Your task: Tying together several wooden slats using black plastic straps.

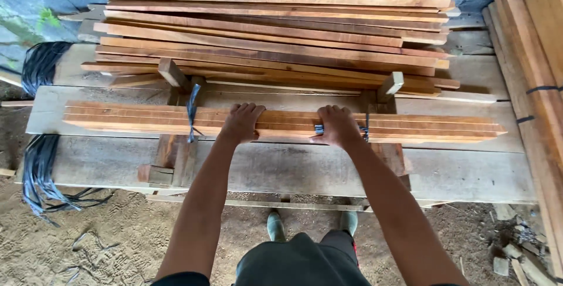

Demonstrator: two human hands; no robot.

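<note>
A bundle of thin reddish wooden slats (410,125) lies across a low wooden bench (469,172), resting between short upright wooden pegs (173,74). My left hand (241,123) lies on top of the bundle near its middle, fingers curled over the slats. My right hand (338,125) presses down on the bundle a little further right, fingers closed over it and over a dark strap (319,129). Another dark strap (192,113) is tied round the bundle at its left part.
A loose stack of longer slats (275,28) lies behind the bundle. Bound bundles of slats (536,57) lean at the right. Coils of dark strapping (38,163) hang off the bench's left end. Sandy ground and my boots (274,226) are below.
</note>
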